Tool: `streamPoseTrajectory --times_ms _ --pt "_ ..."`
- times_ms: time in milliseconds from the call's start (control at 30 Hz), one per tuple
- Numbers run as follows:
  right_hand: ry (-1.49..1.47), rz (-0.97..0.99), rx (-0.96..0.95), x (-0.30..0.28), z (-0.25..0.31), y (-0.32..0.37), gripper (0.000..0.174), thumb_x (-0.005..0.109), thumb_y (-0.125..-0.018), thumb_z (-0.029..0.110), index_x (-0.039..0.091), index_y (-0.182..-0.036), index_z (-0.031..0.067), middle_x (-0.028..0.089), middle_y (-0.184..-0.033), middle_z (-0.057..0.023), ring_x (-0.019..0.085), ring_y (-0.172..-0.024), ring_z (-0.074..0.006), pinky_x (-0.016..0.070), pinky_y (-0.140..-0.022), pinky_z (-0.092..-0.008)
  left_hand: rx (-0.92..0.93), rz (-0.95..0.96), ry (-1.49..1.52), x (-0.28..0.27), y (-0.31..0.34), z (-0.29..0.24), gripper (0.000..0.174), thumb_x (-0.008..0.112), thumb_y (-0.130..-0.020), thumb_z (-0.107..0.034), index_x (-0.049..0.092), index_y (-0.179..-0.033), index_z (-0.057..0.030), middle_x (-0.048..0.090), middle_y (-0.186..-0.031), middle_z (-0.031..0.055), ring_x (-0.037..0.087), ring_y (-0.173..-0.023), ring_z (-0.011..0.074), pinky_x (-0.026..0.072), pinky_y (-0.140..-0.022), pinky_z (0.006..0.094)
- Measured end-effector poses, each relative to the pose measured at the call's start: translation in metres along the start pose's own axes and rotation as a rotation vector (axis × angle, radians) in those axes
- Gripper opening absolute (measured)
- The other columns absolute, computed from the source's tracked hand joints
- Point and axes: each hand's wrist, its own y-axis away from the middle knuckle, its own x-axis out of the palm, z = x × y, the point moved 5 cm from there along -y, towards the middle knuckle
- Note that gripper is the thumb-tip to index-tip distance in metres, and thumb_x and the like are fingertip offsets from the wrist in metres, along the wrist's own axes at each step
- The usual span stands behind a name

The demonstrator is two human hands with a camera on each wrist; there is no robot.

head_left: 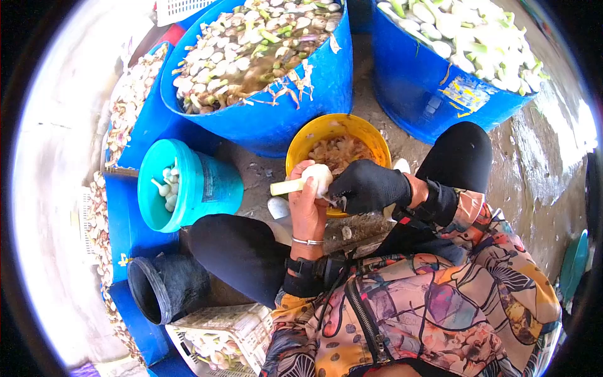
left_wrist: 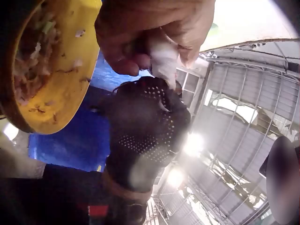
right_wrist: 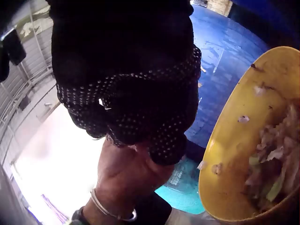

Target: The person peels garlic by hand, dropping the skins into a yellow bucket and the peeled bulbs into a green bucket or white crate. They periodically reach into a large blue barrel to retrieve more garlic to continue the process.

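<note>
A white garlic bulb with a pale cut stem is gripped in my bare left hand, above the near left rim of a yellow bucket. My black-gloved right hand meets the bulb's right side with curled fingers; a small metal glint shows at its fingertips. In the left wrist view the bulb lies between the left hand's fingers, touching the dotted glove. The glove hides the bulb in the right wrist view. Peelings lie inside the bucket.
Two large blue tubs of bulbs stand beyond the bucket. To the left are a turquoise bucket with bulbs, a black bucket and a white crate. Bent knees flank the work.
</note>
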Motion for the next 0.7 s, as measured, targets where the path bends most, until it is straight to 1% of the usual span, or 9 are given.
streamPoseTrajectory --times_ms 67,200,300,333,433,467,533,633,700 --pt "-0.217 -0.006 0.02 -0.001 -0.009 0.001 0.006 0.062 -0.075 0.008 0.061 -0.077 0.0019 0.058 -0.064 -0.0137 0.056 -0.056 -0.0218 0.0431 -0.055 -0.0332 -0.063 -0.019 0.047 -0.008 0.001 0.004 0.033 0.054 -0.088 -0.028 0.046 -0.113 -0.0086 0.055 -0.097 0.0053 0.057 -0.086 0.0195 0.0506 -0.072 0.0336" --pt "-0.131 -0.026 0.053 -0.027 -0.033 0.005 0.01 0.059 -0.077 0.006 0.058 -0.084 -0.0004 0.058 -0.066 -0.0077 0.056 -0.059 -0.0139 0.044 -0.056 -0.0314 -0.093 0.115 0.175 -0.011 0.0 -0.001 0.034 0.046 -0.091 -0.034 0.049 -0.11 -0.0067 0.057 -0.096 0.0087 0.059 -0.085 0.025 0.0513 -0.065 0.0373" --pt "-0.12 -0.021 0.331 -0.04 -0.044 0.011 0.017 0.064 -0.075 0.014 0.062 -0.085 0.0007 0.062 -0.069 -0.0129 0.063 -0.066 -0.0226 0.0482 -0.06 -0.0345 -0.038 0.044 0.25 -0.012 -0.001 -0.008 0.034 0.045 -0.09 -0.034 0.052 -0.107 -0.0057 0.059 -0.097 0.0105 0.059 -0.088 0.0272 0.0518 -0.067 0.0387" --pt "-0.218 -0.027 0.462 -0.04 -0.051 0.015 0.019 0.064 -0.072 0.016 0.062 -0.085 0.0016 0.062 -0.07 -0.0139 0.063 -0.066 -0.0264 0.0498 -0.062 -0.0379 -0.015 0.048 0.26 -0.016 -0.003 -0.009 0.036 0.046 -0.089 -0.036 0.056 -0.103 -0.0046 0.059 -0.1 0.0122 0.058 -0.094 0.0293 0.0502 -0.078 0.0441" --pt "0.479 -0.051 0.311 -0.042 -0.067 0.017 0.025 0.063 -0.069 0.019 0.064 -0.089 0.0035 0.064 -0.074 -0.0137 0.064 -0.068 -0.0293 0.0507 -0.063 -0.0411 0.049 0.125 0.396 -0.02 -0.007 -0.015 0.037 0.047 -0.087 -0.037 0.058 -0.102 -0.0043 0.059 -0.105 0.0136 0.056 -0.102 0.0321 0.0438 -0.09 0.0506" --pt "0.572 -0.004 0.353 -0.035 -0.077 0.019 0.027 0.062 -0.068 0.02 0.064 -0.09 0.0049 0.064 -0.074 -0.0133 0.064 -0.069 -0.03 0.0506 -0.062 -0.0415 0.039 0.162 0.435 -0.022 -0.009 -0.017 0.04 0.05 -0.085 -0.037 0.06 -0.101 -0.0024 0.058 -0.111 0.0168 0.05 -0.112 0.0349 0.0353 -0.099 0.0536" --pt "0.761 0.087 0.436 -0.025 -0.095 0.022 0.029 0.061 -0.067 0.023 0.065 -0.092 0.0077 0.064 -0.075 -0.0126 0.063 -0.07 -0.0313 0.0506 -0.061 -0.0424 0.024 0.156 0.542 -0.018 -0.009 -0.022 0.041 0.051 -0.084 -0.037 0.059 -0.103 -0.0011 0.056 -0.114 0.0187 0.046 -0.117 0.036 0.0314 -0.102 0.0539" --pt "0.767 -0.155 0.245 -0.019 -0.096 0.024 0.018 0.062 -0.068 0.015 0.065 -0.085 0.0104 0.06 -0.065 -0.012 0.062 -0.069 -0.0296 0.0483 -0.059 -0.0404 -0.025 0.151 0.668 -0.016 -0.01 -0.025 0.045 0.052 -0.083 -0.039 0.058 -0.105 0.0003 0.053 -0.12 0.0213 0.038 -0.124 0.0373 0.024 -0.106 0.0549" --pt "0.821 -0.187 0.238 -0.027 -0.09 0.016 0.023 0.061 -0.07 0.022 0.065 -0.09 0.0125 0.063 -0.072 -0.0104 0.063 -0.069 -0.0304 0.049 -0.058 -0.0418 -0.069 0.13 0.73 -0.017 -0.011 -0.024 0.045 0.051 -0.083 -0.039 0.058 -0.106 -0.0001 0.052 -0.121 0.0212 0.037 -0.124 0.0374 0.0231 -0.106 0.0553"
